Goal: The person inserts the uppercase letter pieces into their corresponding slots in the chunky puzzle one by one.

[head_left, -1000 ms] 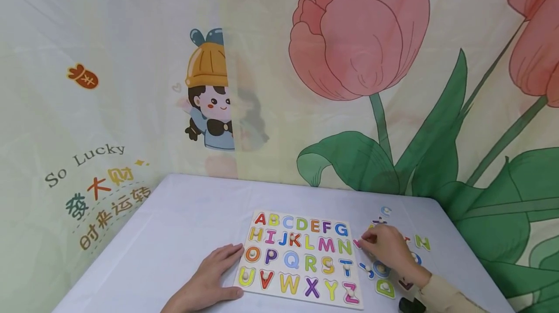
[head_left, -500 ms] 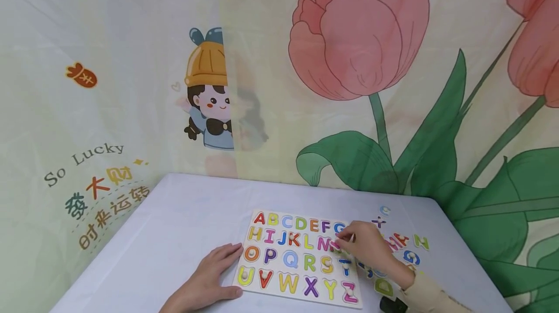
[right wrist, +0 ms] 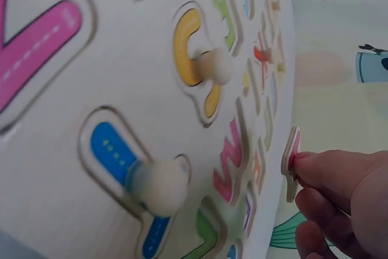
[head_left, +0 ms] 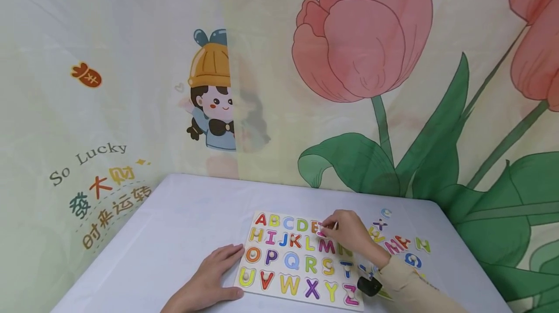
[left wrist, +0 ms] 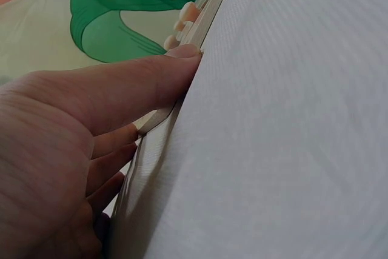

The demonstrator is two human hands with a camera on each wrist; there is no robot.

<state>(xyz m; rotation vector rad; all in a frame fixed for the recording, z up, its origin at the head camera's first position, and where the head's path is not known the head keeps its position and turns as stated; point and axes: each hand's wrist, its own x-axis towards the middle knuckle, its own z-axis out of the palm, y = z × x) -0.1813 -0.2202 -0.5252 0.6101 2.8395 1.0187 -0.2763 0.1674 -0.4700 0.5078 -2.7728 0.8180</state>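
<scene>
A white alphabet puzzle board lies on the table; some letters carry knobbed pieces, such as the blue T. My left hand rests at its near left corner, thumb along the near edge and the other fingers at the left side. My right hand pinches a pink letter piece between thumb and forefinger. It holds the piece over the top row, around E and F, and the piece is seen edge-on in the right wrist view. F and G are hidden behind this hand.
Loose letter pieces lie right of the board: a green N, a red A, a blue G, a purple X and others. My right forearm covers some. A printed curtain hangs behind the table.
My right hand has carried the pink piece from the loose letters at the right, leftward over the M and N area, then up to the top row. My left hand has stayed put.
</scene>
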